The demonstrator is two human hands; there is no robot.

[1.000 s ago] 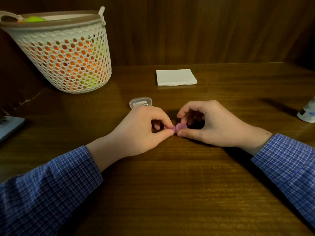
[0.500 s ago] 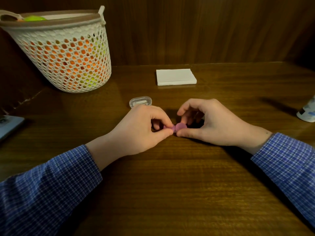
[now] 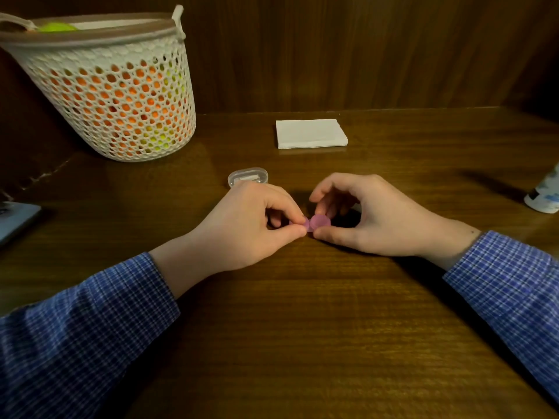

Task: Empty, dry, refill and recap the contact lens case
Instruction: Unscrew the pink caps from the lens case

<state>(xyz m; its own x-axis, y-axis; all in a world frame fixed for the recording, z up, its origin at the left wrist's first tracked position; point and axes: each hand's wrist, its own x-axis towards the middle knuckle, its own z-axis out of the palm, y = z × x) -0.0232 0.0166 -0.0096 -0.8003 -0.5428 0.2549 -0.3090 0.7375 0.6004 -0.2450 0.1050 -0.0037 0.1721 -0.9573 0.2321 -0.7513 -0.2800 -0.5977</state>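
- Two hands are seen at a small pink contact lens case [image 3: 316, 222], held low over the middle of the wooden surface [image 3: 302, 328].
- Its left end is pinched by the left hand [image 3: 251, 225] between thumb and forefinger.
- Its right cap is gripped by the curled fingers [image 3: 325, 204] of the right hand [image 3: 372, 216].
- Just behind the left hand, a clear plastic box [image 3: 248, 176] is partly hidden.
- Farther back, folded white tissue [image 3: 311, 133] is laid flat.
- A white mesh basket [image 3: 121, 95] is placed far left; a white bottle [image 3: 546, 195] is cut off at the right edge.
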